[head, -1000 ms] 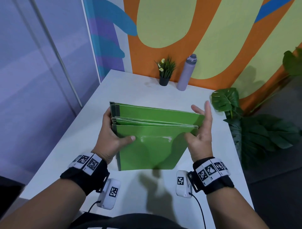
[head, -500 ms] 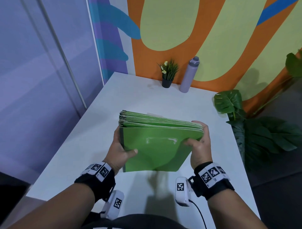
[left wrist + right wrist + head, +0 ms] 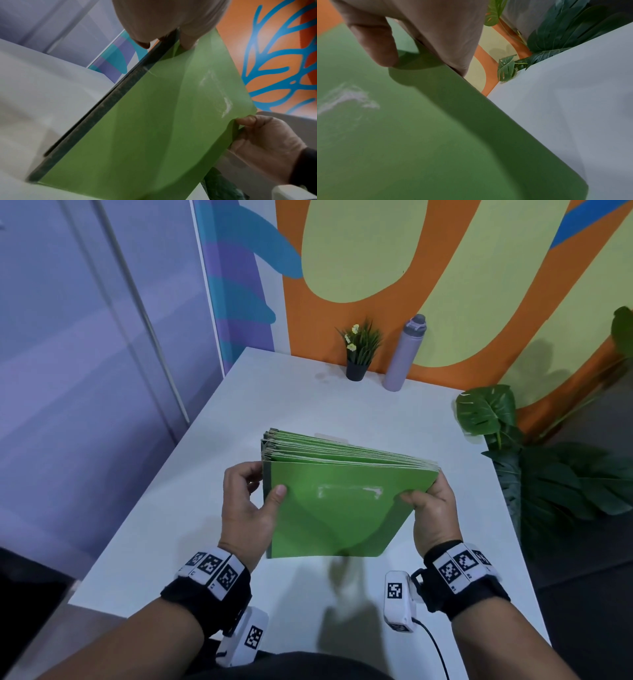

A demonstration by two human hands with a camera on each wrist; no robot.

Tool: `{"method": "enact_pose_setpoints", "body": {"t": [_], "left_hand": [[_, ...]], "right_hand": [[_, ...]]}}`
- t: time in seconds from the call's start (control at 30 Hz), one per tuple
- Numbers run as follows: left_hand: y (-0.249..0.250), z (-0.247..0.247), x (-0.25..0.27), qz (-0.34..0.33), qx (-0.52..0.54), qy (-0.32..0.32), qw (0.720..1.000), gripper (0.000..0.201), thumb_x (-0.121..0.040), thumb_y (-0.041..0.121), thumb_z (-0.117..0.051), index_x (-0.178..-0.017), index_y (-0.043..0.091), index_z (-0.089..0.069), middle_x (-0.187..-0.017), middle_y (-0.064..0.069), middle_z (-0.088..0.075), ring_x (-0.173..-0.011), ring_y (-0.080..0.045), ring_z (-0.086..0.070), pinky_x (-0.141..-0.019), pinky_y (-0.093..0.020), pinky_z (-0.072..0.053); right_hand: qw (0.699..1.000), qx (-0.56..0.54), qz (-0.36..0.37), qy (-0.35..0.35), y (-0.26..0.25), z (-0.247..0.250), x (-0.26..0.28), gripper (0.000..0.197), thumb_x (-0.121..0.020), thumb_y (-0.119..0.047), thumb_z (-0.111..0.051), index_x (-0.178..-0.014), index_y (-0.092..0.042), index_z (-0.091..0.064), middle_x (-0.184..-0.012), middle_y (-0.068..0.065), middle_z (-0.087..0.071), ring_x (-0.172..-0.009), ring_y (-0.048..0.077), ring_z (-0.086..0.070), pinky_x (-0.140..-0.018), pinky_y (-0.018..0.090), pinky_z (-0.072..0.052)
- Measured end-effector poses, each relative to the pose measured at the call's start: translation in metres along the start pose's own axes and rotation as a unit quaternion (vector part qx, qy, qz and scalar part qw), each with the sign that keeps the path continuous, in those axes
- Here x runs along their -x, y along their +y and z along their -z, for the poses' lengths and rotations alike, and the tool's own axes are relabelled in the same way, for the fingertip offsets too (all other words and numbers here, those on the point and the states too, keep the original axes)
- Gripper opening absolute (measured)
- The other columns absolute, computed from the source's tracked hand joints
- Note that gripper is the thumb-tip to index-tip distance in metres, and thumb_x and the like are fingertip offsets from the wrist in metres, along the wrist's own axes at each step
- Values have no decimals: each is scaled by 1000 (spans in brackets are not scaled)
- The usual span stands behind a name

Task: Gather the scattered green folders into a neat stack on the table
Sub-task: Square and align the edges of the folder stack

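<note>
A bundle of several green folders (image 3: pixel 335 515) is held upright above the white table (image 3: pixel 191 508), its top edges fanned slightly toward the far side. My left hand (image 3: pixel 246 505) grips the dark spine side, thumb on the front cover. My right hand (image 3: pixel 432 508) grips the opposite edge, thumb pressed on the cover. In the left wrist view the front folder (image 3: pixel 145 128) fills the frame, with the right hand (image 3: pixel 267 146) at its edge. The right wrist view shows the cover (image 3: pixel 402 135) under my thumb (image 3: pixel 375 44).
A small potted plant (image 3: pixel 359 350) and a lilac bottle (image 3: pixel 404 354) stand at the table's far edge against the painted wall. Large-leaved plants (image 3: pixel 548 467) stand off the table's right side. A purple wall lies to the left.
The folders have been gathered from a loose, offset hold into one upright bundle, and both hands now clasp its side edges; the right hand's fingers, straight earlier, have curled round the edge.
</note>
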State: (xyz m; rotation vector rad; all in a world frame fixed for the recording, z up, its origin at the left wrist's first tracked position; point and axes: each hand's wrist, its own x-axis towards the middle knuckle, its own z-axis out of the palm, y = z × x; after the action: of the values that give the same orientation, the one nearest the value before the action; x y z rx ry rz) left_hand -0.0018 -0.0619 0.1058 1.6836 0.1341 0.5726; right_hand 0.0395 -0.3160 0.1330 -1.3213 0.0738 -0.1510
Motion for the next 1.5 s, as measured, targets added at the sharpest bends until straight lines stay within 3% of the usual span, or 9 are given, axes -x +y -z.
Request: {"method": "enact_pose_setpoints", "body": {"t": [0.23,0.37,0.53,0.73,0.87,0.97,1.07,1.3,1.5], "left_hand": [[-2,0,-6,25,33,-37,998,41,-79,26,-67,-108,48,-48,-126,-3,-46,-100,-23,-61,-84,-35,-54],[1,2,-7,47,88,-50,994,22,-91,36,-49,-113,37,-53,-124,-9,-57,-100,-8,-57,-87,-25,-47],[-3,11,-24,43,52,-45,997,27,-94,27,-45,-101,46,-62,-118,-15,-62,-101,-21,-61,-92,-38,-49],[-1,4,-16,36,113,-48,992,44,-92,62,-37,-117,30,-53,-121,-7,-58,-107,-15,-57,-95,-33,-47],[-1,-5,-10,36,99,-52,993,51,-83,75,-41,-117,38,-48,-130,-12,-51,-112,-11,-54,-93,-26,-46],[-1,-2,-10,4,38,-39,999,22,-90,57,-47,-111,55,-48,-126,-12,-51,-112,-20,-55,-96,-35,-46],[-3,0,-10,-2,27,-20,999,17,-90,43,-49,-107,44,-50,-116,-15,-56,-102,-21,-58,-91,-41,-50],[-2,1,-11,24,71,-22,997,23,-99,35,-34,-110,33,-54,-119,-8,-59,-107,-13,-54,-94,-27,-42],[-2,14,-25,11,62,-11,998,47,-96,3,-51,-95,47,-66,-107,-8,-68,-98,-16,-63,-90,-28,-50]], "right_hand": [[1000,-13,-11,10,1,-1,1,52,-65,27,-37,-87,-13,-62,-71,-4,-69,-69,15,-63,-65,24,-50],[999,-22,-20,16,-1,2,0,51,-64,26,-38,-83,-13,-63,-70,-2,-70,-67,16,-64,-63,23,-52],[998,-38,-34,21,-4,2,-1,56,-64,26,-36,-74,-19,-68,-68,-2,-70,-64,15,-66,-59,21,-52],[998,-36,-44,17,-3,-5,1,50,-66,28,-34,-86,-10,-59,-64,-5,-70,-60,12,-66,-57,19,-52],[998,-34,-43,25,0,-6,0,49,-65,28,-35,-87,-9,-59,-65,-4,-71,-60,12,-66,-57,20,-52],[999,-25,-36,21,2,-4,-1,50,-64,28,-37,-88,-10,-61,-68,-4,-71,-64,13,-67,-60,21,-53],[999,-11,-26,15,6,1,-1,50,-62,25,-41,-82,-13,-65,-71,-2,-71,-68,16,-65,-64,23,-52],[1000,-11,-23,-2,10,4,-4,52,-62,24,-41,-76,-19,-67,-71,-1,-71,-69,18,-65,-66,26,-51],[999,-18,-20,-26,6,5,-4,45,-57,13,-47,-78,-20,-70,-73,-1,-72,-72,18,-66,-65,23,-53]]}}
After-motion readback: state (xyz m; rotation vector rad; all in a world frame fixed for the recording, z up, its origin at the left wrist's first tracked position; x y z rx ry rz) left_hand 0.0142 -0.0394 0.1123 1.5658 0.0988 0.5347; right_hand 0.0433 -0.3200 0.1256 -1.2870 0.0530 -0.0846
